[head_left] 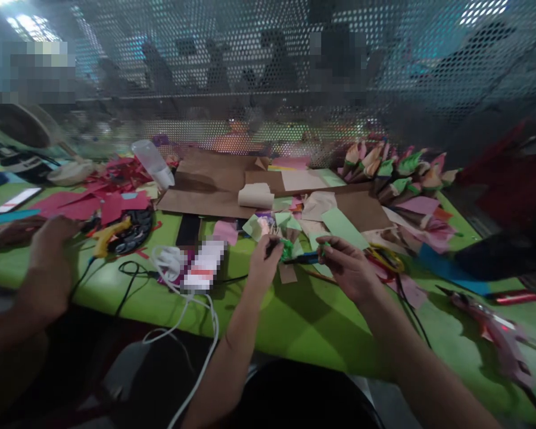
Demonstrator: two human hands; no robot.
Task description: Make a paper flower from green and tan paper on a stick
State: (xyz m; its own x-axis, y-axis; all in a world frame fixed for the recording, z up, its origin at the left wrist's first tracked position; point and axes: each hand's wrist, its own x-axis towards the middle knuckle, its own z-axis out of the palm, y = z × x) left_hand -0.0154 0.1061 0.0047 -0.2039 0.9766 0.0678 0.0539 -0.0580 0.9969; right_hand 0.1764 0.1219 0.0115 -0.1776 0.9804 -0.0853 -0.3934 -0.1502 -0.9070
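Near the middle of the green table (pixel 312 330), my left hand (pixel 268 256) is closed on a crumpled green paper piece (pixel 287 250). Its fingertips are pressed together at the paper's left side. To its right, my right hand (pixel 343 259) pinches a small green scrap (pixel 324 247) between thumb and fingers. The hands are a short distance apart. Pale green and pink paper (pixel 290 225) lies just behind my left hand. A dark and blue tool, partly hidden, lies between the hands.
Brown cardboard (pixel 209 185) and a paper roll (pixel 255 195) lie behind. Paper flowers (pixel 402 170) stand back right, a glue gun (pixel 495 333) front right. A phone (pixel 205 265) with white cable lies left; another person's hand (pixel 53 244) is at far left.
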